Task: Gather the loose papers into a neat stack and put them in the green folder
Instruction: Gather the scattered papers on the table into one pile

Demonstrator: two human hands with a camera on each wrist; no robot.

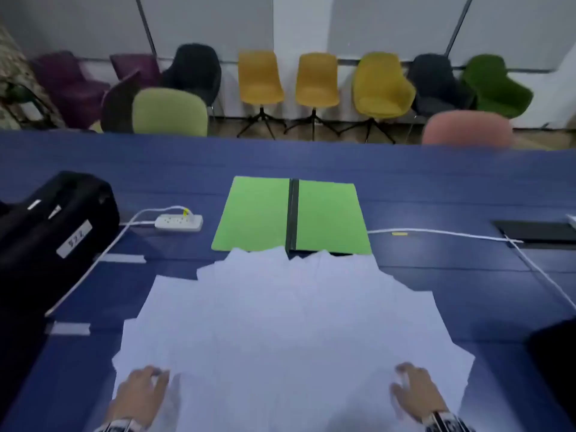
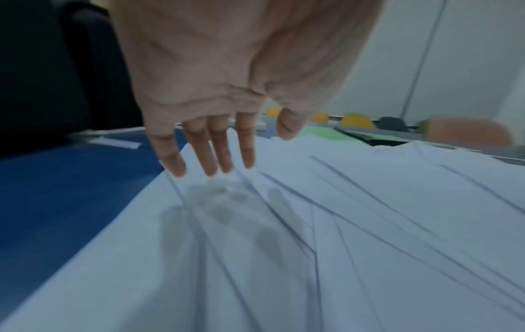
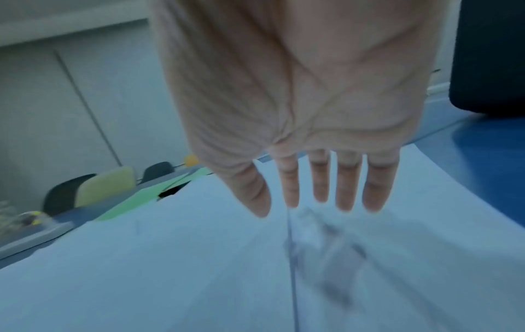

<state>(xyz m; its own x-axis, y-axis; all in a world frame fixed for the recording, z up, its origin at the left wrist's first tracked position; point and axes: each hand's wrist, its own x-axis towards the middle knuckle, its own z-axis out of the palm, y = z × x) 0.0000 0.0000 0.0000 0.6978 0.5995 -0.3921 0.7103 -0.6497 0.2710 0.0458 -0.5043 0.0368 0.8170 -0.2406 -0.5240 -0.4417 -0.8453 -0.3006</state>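
Several loose white papers point(image 1: 290, 325) lie fanned out on the blue table point(image 1: 436, 188), their far edges overlapping the near edge of the green folder point(image 1: 258, 213). The folder lies open and flat, with a dark spine down its middle. My left hand point(image 1: 145, 385) hovers over the papers' near left corner, fingers straight and spread, holding nothing point(image 2: 216, 155). My right hand point(image 1: 411, 388) hovers over the near right part of the papers point(image 3: 199, 269), also with straight fingers point(image 3: 321, 197). Shadows of both hands fall on the sheets. A strip of the folder point(image 3: 122, 206) shows beyond the papers.
A black bag point(image 1: 53, 232) sits at the left, with a white power strip point(image 1: 179, 222) and its cable beside it. Another white cable point(image 1: 452, 235) runs right to a dark tablet point(image 1: 536, 232). Chairs point(image 1: 318, 79) stand beyond the table.
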